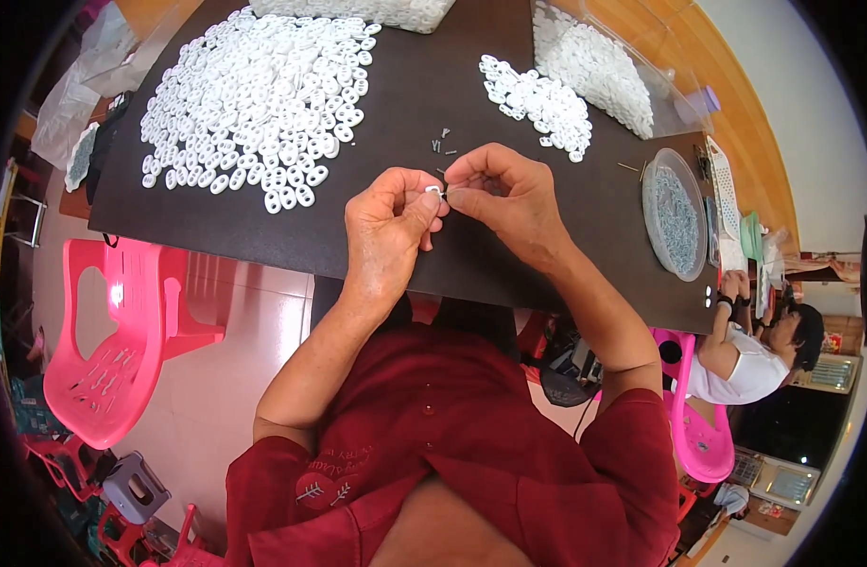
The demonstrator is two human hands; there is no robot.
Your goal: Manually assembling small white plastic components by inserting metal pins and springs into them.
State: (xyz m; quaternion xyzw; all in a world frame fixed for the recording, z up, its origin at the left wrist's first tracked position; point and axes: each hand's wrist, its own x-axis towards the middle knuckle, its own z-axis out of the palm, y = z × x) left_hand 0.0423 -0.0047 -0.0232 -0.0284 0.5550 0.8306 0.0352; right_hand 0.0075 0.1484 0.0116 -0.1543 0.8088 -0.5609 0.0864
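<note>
Near the table's front edge, my left hand (388, 215) pinches a small white plastic piece (433, 190) between thumb and fingers. My right hand (509, 200) is closed right beside it, thumb and forefinger pressed together on what looks like a small screw (444, 193), mostly hidden by the fingertips. Just beyond my hands lie several loose screws (437, 146) on the dark table. To the far left spreads a big heap of white oval pieces (263, 94) with two holes each. A smaller heap of white pieces (542, 104) lies at the far right.
A round clear tub of screws (650, 213) stands at the table's right. Behind the small heap is a clear bin of white pieces (599, 76); another bin (358, 9) sits at the back. A pink chair (117, 331) stands left. A person in white (750, 364) sits to the right.
</note>
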